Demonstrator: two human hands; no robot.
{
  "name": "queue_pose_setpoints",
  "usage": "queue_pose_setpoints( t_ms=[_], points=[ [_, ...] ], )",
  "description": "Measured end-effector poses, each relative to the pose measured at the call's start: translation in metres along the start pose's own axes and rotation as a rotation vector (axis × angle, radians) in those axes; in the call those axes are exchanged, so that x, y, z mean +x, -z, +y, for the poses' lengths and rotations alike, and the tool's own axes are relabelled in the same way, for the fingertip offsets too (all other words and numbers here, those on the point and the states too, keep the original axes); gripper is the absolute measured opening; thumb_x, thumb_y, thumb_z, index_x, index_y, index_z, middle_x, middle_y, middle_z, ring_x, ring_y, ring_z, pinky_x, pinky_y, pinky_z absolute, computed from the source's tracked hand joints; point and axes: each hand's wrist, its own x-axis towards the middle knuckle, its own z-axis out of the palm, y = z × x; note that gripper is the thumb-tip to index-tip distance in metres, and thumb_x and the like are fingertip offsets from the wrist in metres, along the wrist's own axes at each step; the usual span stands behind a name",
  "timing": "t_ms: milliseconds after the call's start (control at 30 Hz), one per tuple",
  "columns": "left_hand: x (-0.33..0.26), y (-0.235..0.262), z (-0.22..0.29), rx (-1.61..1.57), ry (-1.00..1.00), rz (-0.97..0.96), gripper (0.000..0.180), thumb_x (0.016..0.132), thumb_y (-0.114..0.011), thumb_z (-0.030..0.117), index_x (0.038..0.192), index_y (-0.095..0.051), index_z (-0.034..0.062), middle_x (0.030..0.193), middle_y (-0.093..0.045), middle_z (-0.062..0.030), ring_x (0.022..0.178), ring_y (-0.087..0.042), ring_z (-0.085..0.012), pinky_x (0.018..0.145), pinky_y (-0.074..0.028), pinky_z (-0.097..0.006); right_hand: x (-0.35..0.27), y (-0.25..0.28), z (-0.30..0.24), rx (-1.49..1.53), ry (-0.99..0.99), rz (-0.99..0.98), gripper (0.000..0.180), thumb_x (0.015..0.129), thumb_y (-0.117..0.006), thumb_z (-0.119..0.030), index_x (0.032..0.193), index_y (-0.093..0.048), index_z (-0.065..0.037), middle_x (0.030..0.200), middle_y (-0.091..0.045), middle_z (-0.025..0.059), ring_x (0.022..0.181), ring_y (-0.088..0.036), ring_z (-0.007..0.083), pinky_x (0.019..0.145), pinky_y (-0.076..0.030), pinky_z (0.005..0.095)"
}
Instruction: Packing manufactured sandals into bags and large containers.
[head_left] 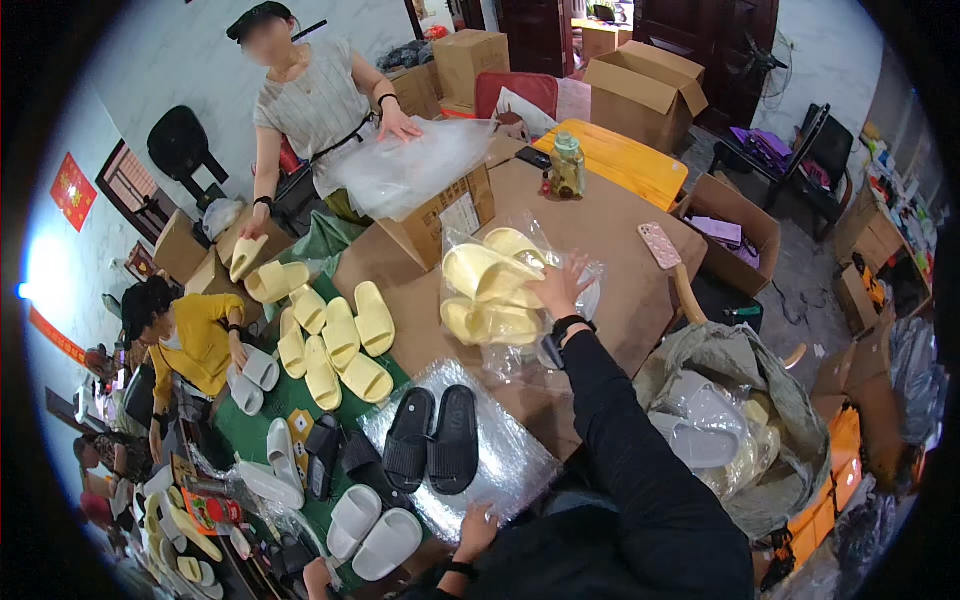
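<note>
My right hand (562, 288), fingers spread, is at the right side of a clear plastic bag holding pale yellow slippers (490, 275) on the brown cardboard tabletop. Its thumb side touches the bag. A pair of black slippers (432, 440) lies on a silver bubble-wrap sheet (510, 455) nearer to me. By the sheet's near edge is my left hand (477, 530), fingers loosely extended, with nothing visible in it. Grey slippers (373, 533) lie to its left. Several loose yellow slippers (342, 333) are set out on the green surface (262, 425).
Across the table, a person (315, 100) touches plastic bags (425, 165) on a carton and holds a yellow slipper. A person in yellow (200, 340) handles grey slippers at left. An open sack (790, 440) of bagged slippers stands right. A jar (568, 168) and phone (659, 245) are on the table.
</note>
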Motion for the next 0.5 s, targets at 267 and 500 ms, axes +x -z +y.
queue_pose_setpoints(
  t_ms=[267,500],
  points=[
    [-0.01,-0.005,-0.011,-0.016,0.104,-0.032,0.034,0.08,-0.054,0.024,0.106,-0.057,0.0028,0.12,-0.042,-0.0352,0.115,-0.041,-0.0422,0.094,-0.037,-0.041,0.027,-0.04,0.062,-0.153,0.093,-0.51,0.061,0.053,-0.074,-0.048,0.1,-0.064,-0.01,0.121,-0.048,0.0201,0.118,-0.039,0.034,0.101,-0.011,0.0618],
    [-0.011,0.004,-0.016,-0.079,0.096,-0.036,0.033,0.081,-0.055,0.024,0.105,-0.058,0.0024,0.121,-0.044,-0.0303,0.116,-0.042,-0.04,0.095,-0.037,-0.04,0.02,-0.048,0.019,0.506,0.209,-0.628,0.04,0.055,-0.073,-0.028,0.083,-0.061,-0.003,0.1,-0.055,0.0208,0.093,-0.055,0.0321,0.081,-0.041,0.0401]
  ],
)
